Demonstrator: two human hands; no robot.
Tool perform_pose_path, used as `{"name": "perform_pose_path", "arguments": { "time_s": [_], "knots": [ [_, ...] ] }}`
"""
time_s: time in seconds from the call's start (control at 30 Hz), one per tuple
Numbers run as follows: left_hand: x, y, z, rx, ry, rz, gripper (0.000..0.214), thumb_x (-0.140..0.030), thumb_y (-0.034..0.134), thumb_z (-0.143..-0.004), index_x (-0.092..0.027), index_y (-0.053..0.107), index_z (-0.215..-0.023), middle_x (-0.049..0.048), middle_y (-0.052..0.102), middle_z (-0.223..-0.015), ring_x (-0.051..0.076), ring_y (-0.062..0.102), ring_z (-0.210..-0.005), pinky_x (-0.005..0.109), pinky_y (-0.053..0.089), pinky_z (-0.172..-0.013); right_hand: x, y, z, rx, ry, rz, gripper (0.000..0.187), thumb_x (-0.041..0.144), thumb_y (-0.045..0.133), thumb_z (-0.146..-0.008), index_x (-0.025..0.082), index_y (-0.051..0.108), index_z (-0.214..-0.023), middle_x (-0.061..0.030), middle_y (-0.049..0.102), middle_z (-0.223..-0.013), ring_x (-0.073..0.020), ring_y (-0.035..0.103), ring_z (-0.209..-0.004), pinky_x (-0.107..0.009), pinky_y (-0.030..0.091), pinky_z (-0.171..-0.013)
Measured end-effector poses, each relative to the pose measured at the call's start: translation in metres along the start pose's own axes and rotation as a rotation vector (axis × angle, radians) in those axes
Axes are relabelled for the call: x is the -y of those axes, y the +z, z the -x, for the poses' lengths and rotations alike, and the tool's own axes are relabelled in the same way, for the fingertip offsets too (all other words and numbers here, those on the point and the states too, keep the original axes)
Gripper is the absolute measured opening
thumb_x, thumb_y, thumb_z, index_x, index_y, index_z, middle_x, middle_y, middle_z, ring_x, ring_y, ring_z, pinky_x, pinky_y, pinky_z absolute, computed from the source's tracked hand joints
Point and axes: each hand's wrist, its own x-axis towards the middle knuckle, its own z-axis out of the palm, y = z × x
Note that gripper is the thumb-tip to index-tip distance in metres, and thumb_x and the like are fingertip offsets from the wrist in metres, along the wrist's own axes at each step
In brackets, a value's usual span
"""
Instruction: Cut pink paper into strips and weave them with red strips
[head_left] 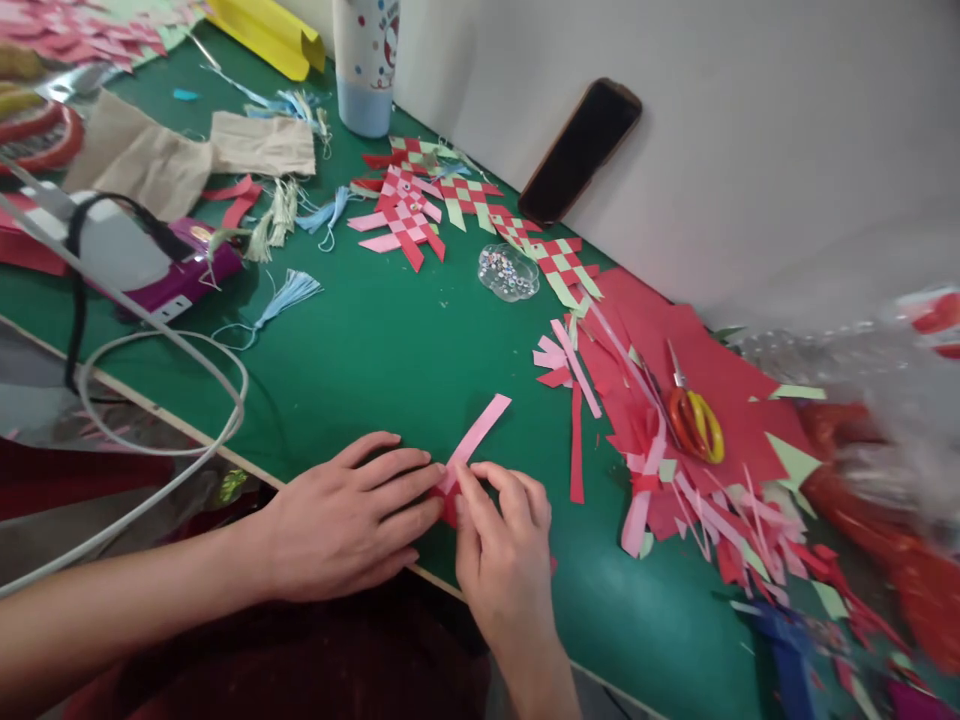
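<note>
A pink paper strip (pixel 480 430) slants up from a small red paper piece (pixel 450 508) at the table's front edge. My left hand (pixel 360 515) lies flat with its fingers stretched out, the fingertips on the red paper. From the other side, my right hand (pixel 502 530) has thumb and index finger pinched at the lower end of the pink strip. Much of the red paper is hidden under the fingers. To the right of my hands lie a red strip (pixel 576 445) and another pink strip (pixel 577 370).
Woven paper fish (pixel 405 215) and a dish of beads (pixel 508 272) lie farther back. A phone (pixel 581 150) leans on the wall near a tumbler (pixel 366 70). Scissors (pixel 696 420) rest on red paper (pixel 735 385) among scraps. A white cable (pixel 165 450) loops at left by tassels (pixel 285 300).
</note>
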Motion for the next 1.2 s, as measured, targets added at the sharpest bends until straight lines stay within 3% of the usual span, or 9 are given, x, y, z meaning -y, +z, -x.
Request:
{"name": "perform_pose_path", "arguments": {
  "time_s": [0.93, 1.2],
  "knots": [
    [0.001, 0.0, -0.002, 0.026, 0.019, -0.029, 0.042, -0.043, 0.048, -0.099, -0.02, 0.057, -0.133, 0.0027, 0.055, -0.143, 0.024, 0.048, -0.128, 0.044, 0.021, -0.117, -0.005, -0.003, 0.018, -0.017, -0.013, -0.021, 0.026, 0.012, 0.054, -0.094, 0.018, 0.068, -0.116, -0.01, 0.066, -0.11, -0.024, 0.054, -0.101, -0.041, 0.048, -0.087],
    [0.001, -0.001, -0.001, 0.057, 0.009, 0.009, 0.043, -0.042, 0.048, -0.099, -0.021, 0.054, -0.136, 0.0025, 0.056, -0.142, 0.025, 0.047, -0.129, 0.045, 0.023, -0.116, 0.0, -0.011, 0.004, 0.022, -0.001, 0.017, 0.028, 0.016, 0.05, -0.097, 0.021, 0.068, -0.117, -0.0082, 0.07, -0.112, -0.0235, 0.056, -0.103, -0.041, 0.044, -0.09]
  ]
}}
